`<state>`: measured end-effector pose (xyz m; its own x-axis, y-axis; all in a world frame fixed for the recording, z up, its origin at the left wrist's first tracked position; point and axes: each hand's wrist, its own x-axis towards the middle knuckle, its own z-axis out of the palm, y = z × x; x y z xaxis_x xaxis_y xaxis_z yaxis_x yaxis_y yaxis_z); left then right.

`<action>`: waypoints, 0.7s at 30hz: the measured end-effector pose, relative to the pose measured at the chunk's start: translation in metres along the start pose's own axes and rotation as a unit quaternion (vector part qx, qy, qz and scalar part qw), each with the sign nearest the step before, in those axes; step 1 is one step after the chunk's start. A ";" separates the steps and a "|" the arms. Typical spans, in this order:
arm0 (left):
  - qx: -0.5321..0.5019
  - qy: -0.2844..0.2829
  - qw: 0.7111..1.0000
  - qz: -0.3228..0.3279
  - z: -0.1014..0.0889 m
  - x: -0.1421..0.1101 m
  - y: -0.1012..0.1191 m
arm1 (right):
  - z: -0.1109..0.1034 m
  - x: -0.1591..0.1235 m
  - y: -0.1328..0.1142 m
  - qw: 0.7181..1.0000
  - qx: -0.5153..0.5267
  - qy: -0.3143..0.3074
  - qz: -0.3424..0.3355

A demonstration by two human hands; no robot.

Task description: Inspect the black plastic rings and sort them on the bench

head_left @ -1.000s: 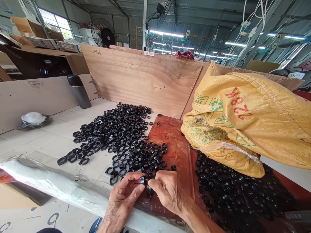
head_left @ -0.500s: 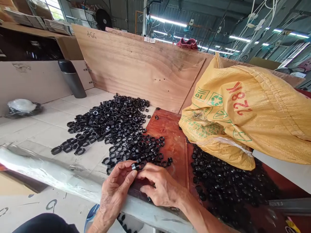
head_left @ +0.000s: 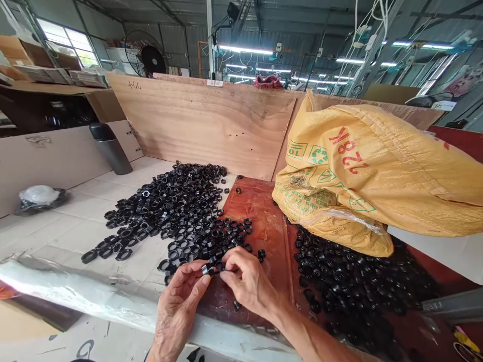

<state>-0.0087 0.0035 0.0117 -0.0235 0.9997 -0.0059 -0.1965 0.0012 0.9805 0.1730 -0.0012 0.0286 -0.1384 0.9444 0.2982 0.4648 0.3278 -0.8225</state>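
Observation:
My left hand (head_left: 177,301) pinches a small black cylindrical fitting (head_left: 206,270) between thumb and fingertips, above the front of the workbench. Right beside it, my right hand (head_left: 247,281) has thumb and forefinger closed on a black ring (head_left: 219,267). The ring is close to the fitting's right end; whether they touch I cannot make out. Just beyond both hands spreads a large heap of black rings (head_left: 177,201). Below my right hand a small black piece (head_left: 236,304) lies on the red-brown board.
A second heap of black parts (head_left: 350,276) lies at the right, partly under a yellow woven sack (head_left: 370,161). A wooden panel (head_left: 199,120) bounds the back. A dark flask (head_left: 110,149) and a clear-and-black bundle (head_left: 39,196) stand at the left. Plastic-wrapped padding (head_left: 94,291) edges the front.
My right thumb has come up to the forefinger, and a ring now shows in that pinch beside the fitting. My left hand keeps its hold. The whole view has tilted upward.

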 end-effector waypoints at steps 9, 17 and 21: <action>0.019 -0.036 0.999 0.010 -0.005 0.004 -0.011 | -0.008 0.005 -0.015 0.986 0.143 -0.011 0.086; 0.020 -0.052 0.998 0.005 -0.003 0.004 -0.006 | -0.007 0.002 -0.013 0.987 0.138 -0.021 0.078; 0.021 -0.067 0.997 0.010 -0.002 0.004 -0.002 | -0.003 0.001 -0.008 0.988 0.129 -0.012 0.083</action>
<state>-0.0103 0.0077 0.0089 0.1046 0.9938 0.0379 -0.1556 -0.0212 0.9876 0.1718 -0.0029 0.0371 -0.1011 0.9850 0.1401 0.2439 0.1611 -0.9563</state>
